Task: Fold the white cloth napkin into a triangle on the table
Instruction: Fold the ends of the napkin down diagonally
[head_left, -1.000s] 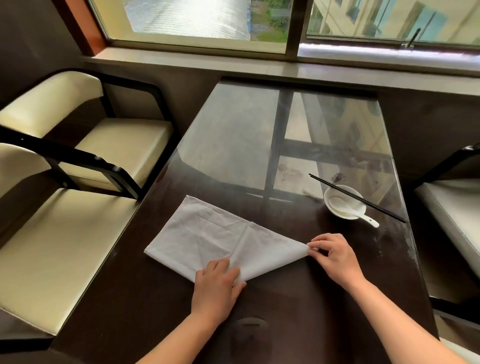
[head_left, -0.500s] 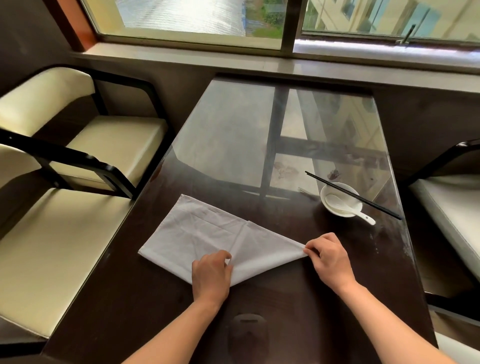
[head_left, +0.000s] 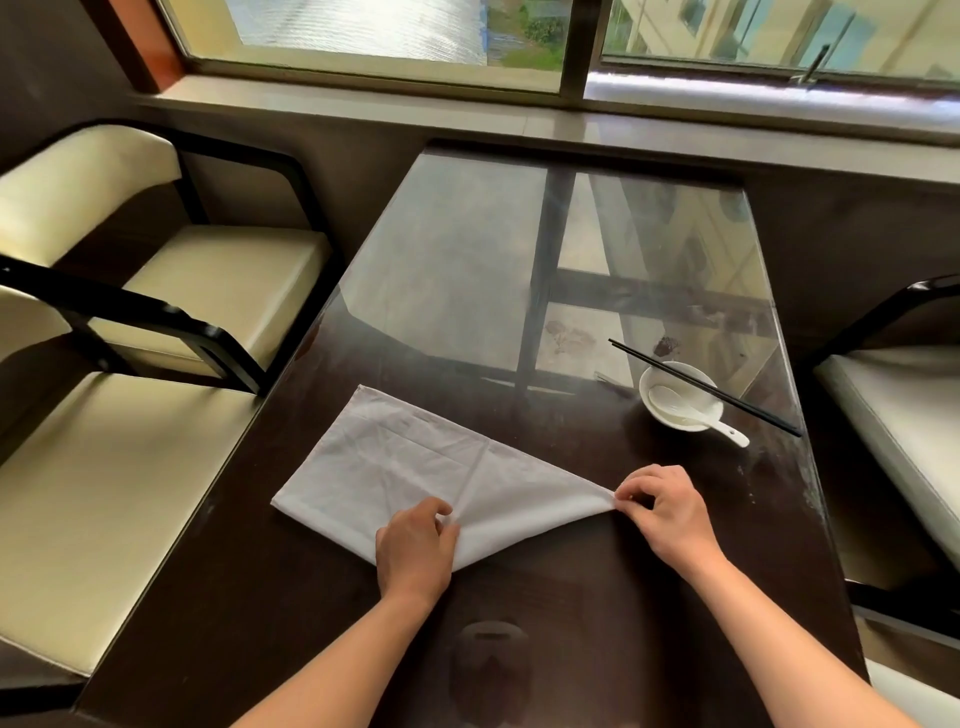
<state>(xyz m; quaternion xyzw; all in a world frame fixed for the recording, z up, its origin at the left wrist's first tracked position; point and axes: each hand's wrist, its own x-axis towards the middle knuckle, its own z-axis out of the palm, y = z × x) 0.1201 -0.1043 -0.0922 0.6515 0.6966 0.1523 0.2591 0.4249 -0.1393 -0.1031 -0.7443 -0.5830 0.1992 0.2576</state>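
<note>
The white cloth napkin (head_left: 415, 467) lies flat on the dark glass-topped table (head_left: 571, 597), partly folded, with its right end running to a point. My left hand (head_left: 415, 545) sits on the napkin's near corner, its fingers curled and pinching a fold of cloth there. My right hand (head_left: 662, 506) pinches the pointed right tip of the napkin between thumb and fingers, low against the table.
A small white bowl (head_left: 657, 379) with a white spoon (head_left: 696, 413) in it and black chopsticks (head_left: 701, 387) across its rim stands at the right, beyond my right hand. Cream chairs (head_left: 130, 493) flank the table on the left, another chair (head_left: 909, 415) on the right. The windowsill runs behind.
My left hand went from lying flat on the napkin's near corner to curling its fingers and pinching the cloth. My right hand stays on the right tip.
</note>
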